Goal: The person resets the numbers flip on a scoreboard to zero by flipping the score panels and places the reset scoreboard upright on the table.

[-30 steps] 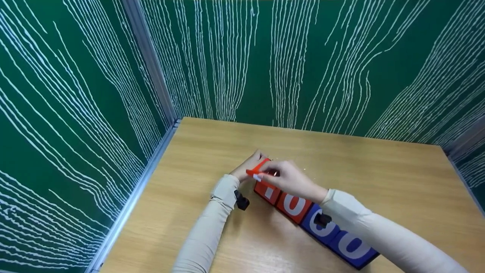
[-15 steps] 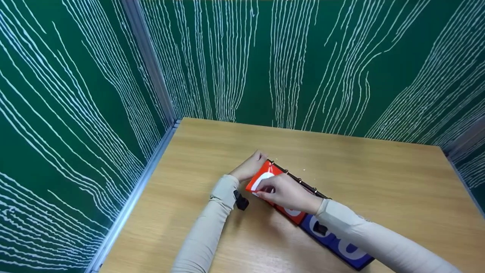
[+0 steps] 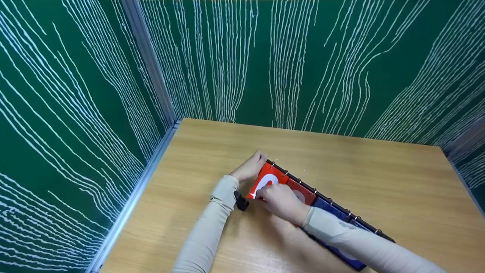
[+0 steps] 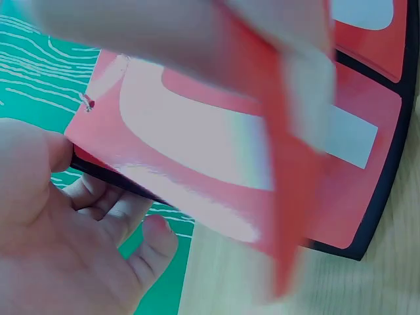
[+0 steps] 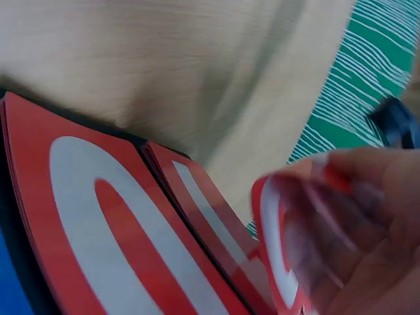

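Observation:
A flip scoreboard with red and blue number cards lies slanted on the table. My left hand grips its far left corner; in the left wrist view the thumb lies at the corner and the other fingers pass behind the black backing. My right hand pinches the free edge of the leftmost red card, which bends up off the stack. Under it, the left wrist view shows another red card with part of a white numeral. In the right wrist view, a red card with a white 0 lies beside it.
Metal rings run along the scoreboard's far edge. The wooden table is bordered by green walls with wavy white lines. Black wrist cameras sit on the cuffs, and my right forearm crosses over the blue cards.
My right hand has brought the red card over from its raised, edge-on position and down toward the near side, uncovering the ringed edge. The left hand stays at the corner.

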{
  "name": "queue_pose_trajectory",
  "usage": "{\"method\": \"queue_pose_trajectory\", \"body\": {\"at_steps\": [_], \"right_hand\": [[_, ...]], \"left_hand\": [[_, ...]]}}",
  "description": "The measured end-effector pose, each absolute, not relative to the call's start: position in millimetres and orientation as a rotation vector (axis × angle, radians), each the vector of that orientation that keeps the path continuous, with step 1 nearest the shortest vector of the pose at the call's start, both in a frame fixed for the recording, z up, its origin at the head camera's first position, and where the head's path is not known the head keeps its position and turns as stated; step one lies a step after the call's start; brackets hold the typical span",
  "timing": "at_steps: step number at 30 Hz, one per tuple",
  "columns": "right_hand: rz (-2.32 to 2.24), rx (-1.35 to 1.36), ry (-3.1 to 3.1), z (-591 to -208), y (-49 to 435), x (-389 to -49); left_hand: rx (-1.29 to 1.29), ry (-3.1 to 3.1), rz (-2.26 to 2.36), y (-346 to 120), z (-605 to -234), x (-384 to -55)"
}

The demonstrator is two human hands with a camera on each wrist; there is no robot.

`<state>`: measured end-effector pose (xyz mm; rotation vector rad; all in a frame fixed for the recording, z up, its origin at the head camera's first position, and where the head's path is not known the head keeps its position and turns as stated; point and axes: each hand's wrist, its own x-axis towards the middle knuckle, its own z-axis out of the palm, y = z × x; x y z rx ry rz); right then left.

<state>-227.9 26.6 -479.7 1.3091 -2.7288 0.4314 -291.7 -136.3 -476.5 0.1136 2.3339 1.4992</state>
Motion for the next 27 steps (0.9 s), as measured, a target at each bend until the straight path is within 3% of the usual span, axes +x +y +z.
{"method": "queue_pose_trajectory", "body": {"at_steps": [12,27], "right_hand": [[-0.049,1.143,-2.475,-516.9,20.1,-215.5],[-0.299,1.106,-2.440,-535.5,17.4,-219.2]], "left_hand": [[0.100,2.350,1.548,-132.0,-479.6,-292.3],[0.077,2.352,1.506,-132.5,-476.0,-287.3]]}}
